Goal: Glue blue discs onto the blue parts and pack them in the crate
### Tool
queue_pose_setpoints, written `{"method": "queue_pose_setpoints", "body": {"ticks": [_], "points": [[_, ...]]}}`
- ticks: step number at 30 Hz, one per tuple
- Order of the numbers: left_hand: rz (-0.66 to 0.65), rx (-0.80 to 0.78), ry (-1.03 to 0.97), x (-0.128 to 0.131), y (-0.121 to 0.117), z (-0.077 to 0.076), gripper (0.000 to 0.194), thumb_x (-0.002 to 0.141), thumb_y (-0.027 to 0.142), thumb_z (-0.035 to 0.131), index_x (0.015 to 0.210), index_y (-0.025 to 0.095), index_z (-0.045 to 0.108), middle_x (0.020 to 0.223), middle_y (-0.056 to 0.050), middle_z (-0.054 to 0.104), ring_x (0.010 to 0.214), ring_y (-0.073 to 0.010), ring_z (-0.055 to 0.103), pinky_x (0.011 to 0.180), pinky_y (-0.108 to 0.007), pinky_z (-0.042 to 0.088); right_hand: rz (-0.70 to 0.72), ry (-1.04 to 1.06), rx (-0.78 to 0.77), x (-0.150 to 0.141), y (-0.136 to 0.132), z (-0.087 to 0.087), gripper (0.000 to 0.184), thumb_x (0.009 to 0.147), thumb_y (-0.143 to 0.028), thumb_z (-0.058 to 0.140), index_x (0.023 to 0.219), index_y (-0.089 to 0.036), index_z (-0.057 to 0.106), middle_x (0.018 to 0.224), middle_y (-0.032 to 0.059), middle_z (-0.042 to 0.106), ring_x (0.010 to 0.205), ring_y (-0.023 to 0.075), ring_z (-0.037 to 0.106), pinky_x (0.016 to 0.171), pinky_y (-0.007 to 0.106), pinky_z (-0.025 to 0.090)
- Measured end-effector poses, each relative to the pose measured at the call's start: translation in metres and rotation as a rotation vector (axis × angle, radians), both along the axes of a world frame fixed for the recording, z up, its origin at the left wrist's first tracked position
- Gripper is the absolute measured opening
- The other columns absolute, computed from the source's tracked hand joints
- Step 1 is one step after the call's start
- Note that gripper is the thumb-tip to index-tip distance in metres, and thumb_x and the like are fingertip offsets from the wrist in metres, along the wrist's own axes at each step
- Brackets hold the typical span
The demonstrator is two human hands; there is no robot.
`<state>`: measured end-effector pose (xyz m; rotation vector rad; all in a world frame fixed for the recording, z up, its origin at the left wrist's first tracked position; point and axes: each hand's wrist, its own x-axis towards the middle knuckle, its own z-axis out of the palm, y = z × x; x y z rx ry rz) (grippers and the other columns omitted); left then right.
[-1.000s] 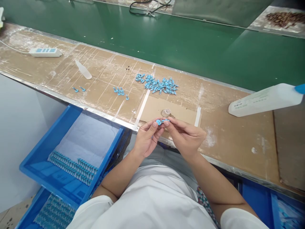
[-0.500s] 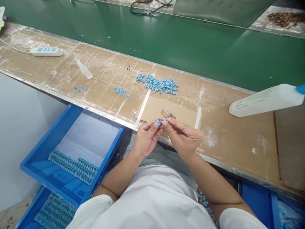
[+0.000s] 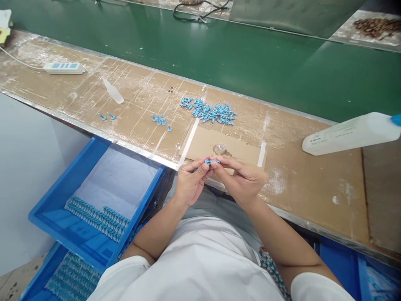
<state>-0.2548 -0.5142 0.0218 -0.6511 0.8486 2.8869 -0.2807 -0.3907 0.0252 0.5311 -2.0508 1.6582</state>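
Note:
My left hand [image 3: 190,183] and my right hand [image 3: 242,179] meet at the near edge of the bench, fingertips pinched together on a small blue part [image 3: 210,161]. Just beyond the fingers a small clear cap [image 3: 220,148] stands on a cardboard sheet [image 3: 203,144]. Farther back lies a pile of several small blue parts [image 3: 210,111]. A smaller cluster of blue parts [image 3: 160,120] lies to the left of it, and two single blue parts [image 3: 105,116] lie farther left.
A blue tray [image 3: 72,184] at lower left holds rows of blue parts [image 3: 97,217] on white paper. A white bottle [image 3: 351,133] lies on its side at right. A small clear bottle [image 3: 113,91] and a power strip [image 3: 64,68] lie at left. A green conveyor belt [image 3: 250,58] runs behind.
Both hands stay pinched on the blue part, with the right fingers shifting slightly along it. The view has drifted a little; nothing else moved.

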Motion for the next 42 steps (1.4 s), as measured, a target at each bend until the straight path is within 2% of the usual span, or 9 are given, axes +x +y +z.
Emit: {"method": "queue_pose_setpoints", "body": {"ticks": [6, 14, 19, 22, 26, 29, 35, 38, 42], "points": [[0.001, -0.001, -0.004, 0.004, -0.002, 0.002, 0.025, 0.058, 0.016, 0.089, 0.081, 0.017, 0.078, 0.086, -0.004, 0.078, 0.083, -0.0168, 0.075, 0.08, -0.024, 0.061, -0.003, -0.029, -0.045, -0.002, -0.001, -0.003, 0.022, 0.074, -0.022, 0.081, 0.094, -0.03, 0.076, 0.093, 0.0002, 0.077, 0.083, 0.0225, 0.075, 0.088, 0.044, 0.062], [0.006, -0.051, 0.025, 0.006, -0.004, 0.003, 0.031, 0.057, 0.022, 0.09, 0.085, 0.017, 0.078, 0.092, -0.007, 0.078, 0.094, -0.0206, 0.074, 0.082, -0.024, 0.059, 0.014, -0.163, -0.194, 0.003, -0.007, -0.005, 0.023, 0.074, -0.023, 0.081, 0.096, -0.028, 0.075, 0.091, 0.0023, 0.077, 0.081, 0.0215, 0.074, 0.078, 0.04, 0.063], [-0.008, -0.023, 0.061, 0.008, -0.006, 0.002, 0.03, 0.062, 0.028, 0.088, 0.088, 0.017, 0.077, 0.09, -0.006, 0.078, 0.082, -0.0151, 0.074, 0.076, -0.02, 0.059, 0.016, -0.293, -0.303, 0.004, -0.012, -0.002, 0.021, 0.073, -0.024, 0.082, 0.093, -0.024, 0.075, 0.088, 0.0032, 0.077, 0.077, 0.0197, 0.075, 0.073, 0.034, 0.064], [-0.013, 0.023, 0.057, 0.007, -0.007, 0.002, 0.025, 0.065, 0.024, 0.086, 0.087, 0.017, 0.077, 0.09, -0.005, 0.078, 0.078, -0.0122, 0.074, 0.074, -0.017, 0.058, 0.024, -0.361, -0.335, 0.005, -0.015, -0.001, 0.023, 0.072, -0.027, 0.083, 0.093, -0.024, 0.074, 0.085, 0.0034, 0.077, 0.074, 0.0199, 0.075, 0.069, 0.033, 0.064], [-0.017, 0.084, -0.039, 0.004, -0.016, -0.001, 0.017, 0.082, 0.027, 0.073, 0.092, 0.012, 0.075, 0.092, -0.008, 0.077, 0.078, -0.0106, 0.073, 0.074, -0.015, 0.058, -0.023, -0.342, -0.287, -0.001, -0.026, -0.002, 0.022, 0.075, -0.033, 0.081, 0.093, -0.022, 0.073, 0.082, 0.004, 0.077, 0.072, 0.0197, 0.074, 0.068, 0.032, 0.064], [0.059, 0.145, -0.176, 0.003, -0.031, -0.011, 0.024, 0.091, 0.026, 0.058, 0.091, 0.009, 0.074, 0.087, -0.01, 0.076, 0.08, -0.0117, 0.073, 0.078, -0.017, 0.058, -0.069, -0.222, -0.14, -0.022, -0.042, -0.01, 0.02, 0.077, -0.032, 0.079, 0.093, -0.021, 0.074, 0.088, 0.0047, 0.077, 0.077, 0.0188, 0.074, 0.073, 0.031, 0.061], [0.287, 0.149, -0.222, 0.013, -0.072, -0.034, 0.028, 0.087, 0.018, 0.05, 0.098, 0.004, 0.071, 0.091, -0.013, 0.075, 0.09, -0.0159, 0.073, 0.084, -0.023, 0.059, -0.062, -0.126, 0.398, -0.084, -0.086, -0.043, 0.022, 0.087, -0.038, 0.065, 0.096, -0.021, 0.076, 0.09, 0.0032, 0.077, 0.079, 0.0173, 0.072, 0.077, 0.029, 0.054], [0.336, 0.139, -0.215, 0.017, -0.085, -0.036, 0.029, 0.086, 0.018, 0.049, 0.098, 0.003, 0.071, 0.092, -0.014, 0.074, 0.09, -0.0167, 0.073, 0.085, -0.024, 0.058, -0.089, -0.111, 0.638, -0.102, -0.101, -0.054, 0.026, 0.091, -0.039, 0.057, 0.1, -0.022, 0.076, 0.09, 0.004, 0.077, 0.087, 0.02, 0.071, 0.081, 0.03, 0.049], [0.331, 0.139, -0.185, 0.016, -0.091, -0.033, 0.031, 0.087, 0.02, 0.048, 0.098, 0.004, 0.071, 0.095, -0.014, 0.075, 0.093, -0.0174, 0.072, 0.089, -0.026, 0.057, -0.124, -0.145, 0.872, -0.11, -0.11, -0.059, 0.031, 0.093, -0.041, 0.051, 0.105, -0.023, 0.074, 0.092, 0.0067, 0.076, 0.088, 0.0241, 0.07, 0.077, 0.032, 0.046]]}}
